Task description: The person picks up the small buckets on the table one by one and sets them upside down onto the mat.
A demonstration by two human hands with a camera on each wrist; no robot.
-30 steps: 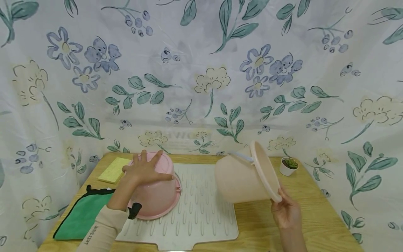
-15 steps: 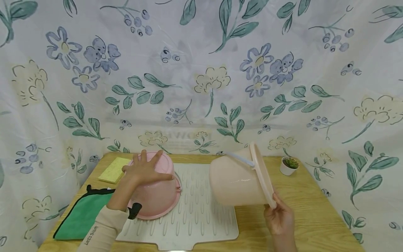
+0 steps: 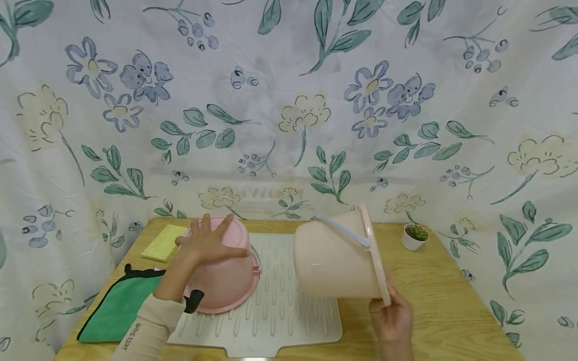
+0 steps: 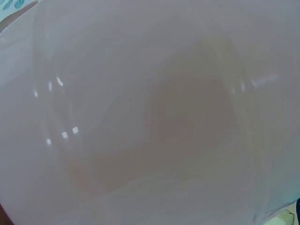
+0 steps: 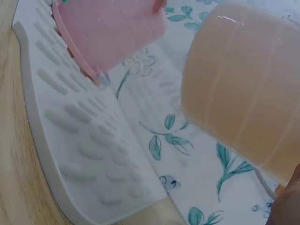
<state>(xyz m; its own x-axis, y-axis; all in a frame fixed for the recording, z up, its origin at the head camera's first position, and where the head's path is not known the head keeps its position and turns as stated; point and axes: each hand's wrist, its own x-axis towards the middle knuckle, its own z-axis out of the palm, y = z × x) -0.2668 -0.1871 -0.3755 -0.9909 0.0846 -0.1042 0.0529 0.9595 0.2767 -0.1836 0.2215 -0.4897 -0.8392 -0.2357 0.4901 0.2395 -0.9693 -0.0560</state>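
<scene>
A pink bucket (image 3: 221, 286) stands upside down on a pale draining mat (image 3: 289, 321). My left hand (image 3: 207, 243) rests on its upturned base with the fingers spread. Close up, the bucket's translucent wall (image 4: 154, 112) fills the left wrist view. In my right hand (image 3: 393, 316) is the rim of a cream bucket (image 3: 336, 255), gripped at its lower edge. That bucket is tilted on its side above the mat, its mouth facing right and its grey-blue handle (image 3: 345, 230) lying along the wall. Only a small part of the right hand (image 5: 287, 201) shows in the right wrist view.
At the left of the wooden table (image 3: 447, 311) lie a yellow sponge cloth (image 3: 162, 243) and a green cloth (image 3: 119, 306) with black edging. A small potted succulent (image 3: 413, 238) stands at the back right. A floral curtain (image 3: 289, 125) hangs behind.
My right hand has moved left and slightly down with the cream bucket, whose mouth has turned further away from view. The left hand and pink bucket have stayed put.
</scene>
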